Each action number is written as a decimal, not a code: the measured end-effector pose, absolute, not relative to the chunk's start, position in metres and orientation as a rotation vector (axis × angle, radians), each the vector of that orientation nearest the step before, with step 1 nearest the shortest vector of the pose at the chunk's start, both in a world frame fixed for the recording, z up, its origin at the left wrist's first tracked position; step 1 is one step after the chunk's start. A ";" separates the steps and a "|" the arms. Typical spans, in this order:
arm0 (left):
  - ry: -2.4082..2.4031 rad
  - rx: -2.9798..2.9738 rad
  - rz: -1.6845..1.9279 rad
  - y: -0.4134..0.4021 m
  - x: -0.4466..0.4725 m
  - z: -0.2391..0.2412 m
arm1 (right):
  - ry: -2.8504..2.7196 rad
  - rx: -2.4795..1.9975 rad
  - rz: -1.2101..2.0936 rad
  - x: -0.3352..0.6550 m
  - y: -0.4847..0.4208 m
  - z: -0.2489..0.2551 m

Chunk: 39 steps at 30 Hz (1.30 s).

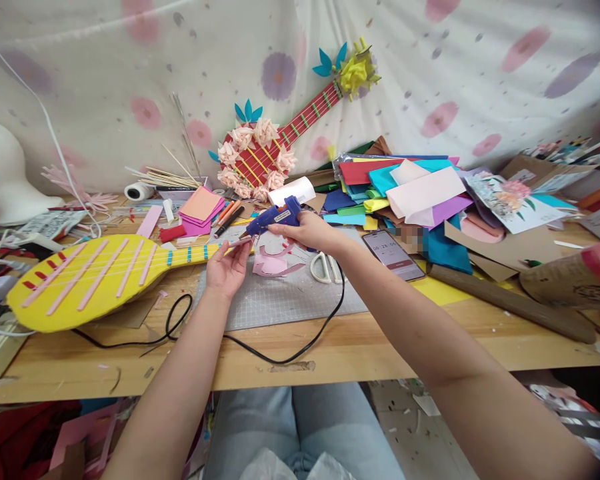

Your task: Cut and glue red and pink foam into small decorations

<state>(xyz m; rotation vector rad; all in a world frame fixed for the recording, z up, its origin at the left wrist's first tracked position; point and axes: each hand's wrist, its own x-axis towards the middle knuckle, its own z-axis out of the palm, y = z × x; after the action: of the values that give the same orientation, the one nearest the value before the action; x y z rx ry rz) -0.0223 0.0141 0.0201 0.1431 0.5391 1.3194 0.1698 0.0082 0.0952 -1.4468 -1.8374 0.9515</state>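
My right hand [314,232] is wrapped round a blue hot glue gun [279,216], its nozzle pointing left and down at my left fingertips. In my left hand [227,268], thumb and fingers pinch a small pale pink strip [238,243] just under the nozzle; its exact shape is partly hidden. Behind that hand runs the neck of a yellow cardboard lute [100,280] with pink strips and strings, lying at the left. Curved mauve paper pieces and a pink paper square [271,265] rest on the grey cutting mat [280,303], close to white-handled scissors [324,268].
A red flower-covered lute [260,163] leans on the curtain at the back. Coloured felt and paper [405,187] pile up at right, near a phone [393,255] and a brown roll [510,303]. A black cord [300,359] loops along the table's front.
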 end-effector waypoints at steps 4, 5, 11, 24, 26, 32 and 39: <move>0.544 0.151 1.317 0.014 -0.022 0.020 | -1.834 -1.442 0.964 0.170 0.009 0.094; 0.544 0.151 1.316 0.014 -0.022 0.020 | -1.833 -1.445 0.966 0.170 0.009 0.094; 0.509 0.146 1.317 0.014 -0.023 0.020 | -1.815 -1.463 0.974 0.174 0.008 0.095; 0.448 0.213 1.268 0.012 -0.024 0.021 | -1.591 -1.339 0.875 0.212 0.011 0.084; 0.437 0.241 1.273 0.011 -0.025 0.022 | -1.447 -1.358 0.754 0.229 0.014 0.074; 0.450 0.275 1.355 0.014 -0.030 0.022 | -1.086 -1.718 0.472 0.289 0.020 0.019; 0.461 0.478 1.457 0.020 -0.036 0.019 | -1.254 -1.973 0.333 0.307 0.008 -0.022</move>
<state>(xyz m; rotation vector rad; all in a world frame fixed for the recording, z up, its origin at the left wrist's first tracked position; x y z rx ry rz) -0.0358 0.0196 0.0189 0.4784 0.4605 1.4569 0.3073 0.0083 -0.0219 -1.9731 -1.2543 0.3327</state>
